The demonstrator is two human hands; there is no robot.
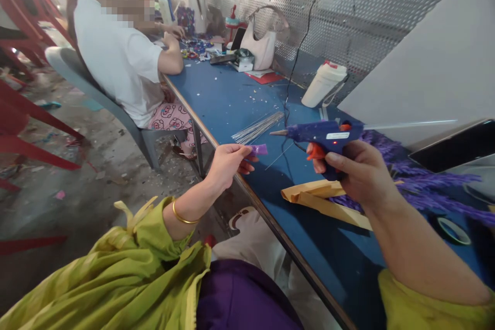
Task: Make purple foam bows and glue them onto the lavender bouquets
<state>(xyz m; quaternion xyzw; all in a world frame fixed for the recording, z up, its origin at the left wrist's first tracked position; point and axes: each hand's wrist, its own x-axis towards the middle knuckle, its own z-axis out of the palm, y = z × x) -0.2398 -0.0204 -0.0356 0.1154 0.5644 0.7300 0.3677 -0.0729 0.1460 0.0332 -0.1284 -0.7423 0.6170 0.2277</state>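
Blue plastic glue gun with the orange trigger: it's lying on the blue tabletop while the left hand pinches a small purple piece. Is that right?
Not quite. The blue plastic glue gun isn't lying on the blue tabletop; the head view shows it gripped in the right hand. The left hand does pinch the small purple piece.

Smooth plastic glue gun (319,134).

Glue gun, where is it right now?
In the head view, the glue gun is right of centre, held in the right hand over the blue table, its nozzle pointing left, near the purple strip in the left hand.
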